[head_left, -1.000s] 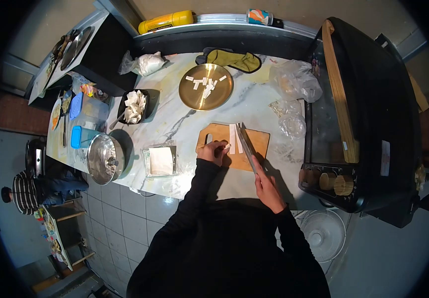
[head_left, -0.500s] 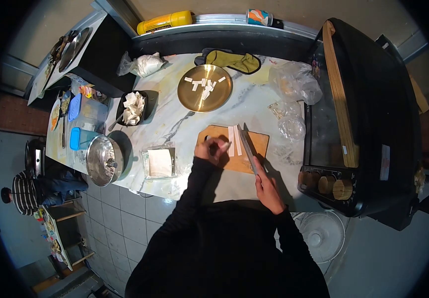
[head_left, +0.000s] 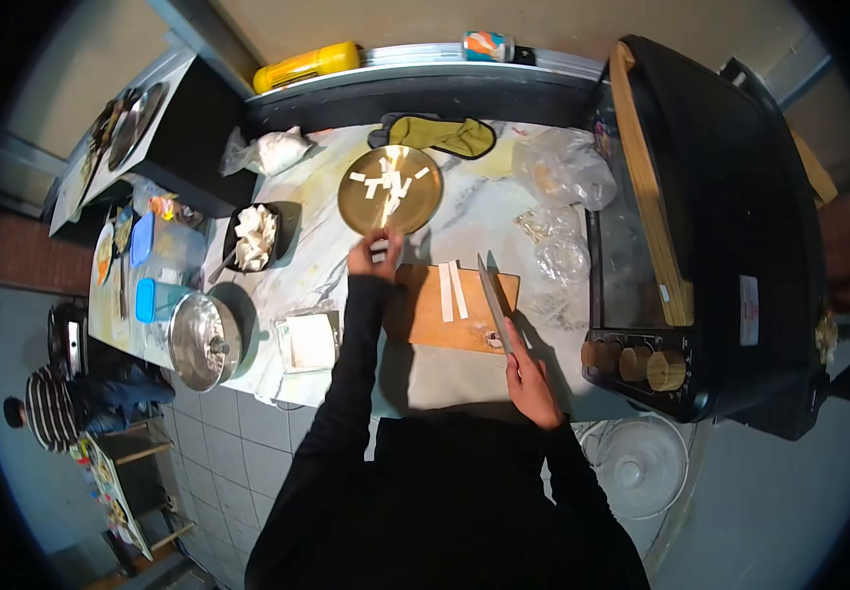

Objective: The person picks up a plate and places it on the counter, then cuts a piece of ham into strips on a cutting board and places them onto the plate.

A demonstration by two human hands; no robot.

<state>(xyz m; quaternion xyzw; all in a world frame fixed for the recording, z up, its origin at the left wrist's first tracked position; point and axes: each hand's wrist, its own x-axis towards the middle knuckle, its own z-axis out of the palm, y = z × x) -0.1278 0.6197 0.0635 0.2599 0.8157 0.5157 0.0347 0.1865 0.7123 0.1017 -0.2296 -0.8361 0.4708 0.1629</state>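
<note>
My right hand (head_left: 531,385) is closed round the handle of a knife (head_left: 494,300), its blade pointing away from me over the right side of a wooden cutting board (head_left: 423,317). Two long white strips (head_left: 447,293) lie side by side on the board, with a small dark mark or scrap near the knife. At the near rim of a gold-coloured round plate (head_left: 422,205), my left hand (head_left: 373,258) is closed with a small white piece between its fingers. Several short white pieces (head_left: 391,177) are scattered on the plate.
A glass dish (head_left: 309,342), a metal bowl (head_left: 192,342) and a black bowl of white scraps (head_left: 254,236) stand left. Plastic bags (head_left: 565,177) lie to the right, beside a black oven (head_left: 730,246). An oven mitt (head_left: 445,135) is behind the plate. Another person (head_left: 51,408) is far left.
My left hand has moved from the cutting board away from me to the plate's near rim, carrying a small white piece. The knife stays in my right hand. The view has shifted slightly.
</note>
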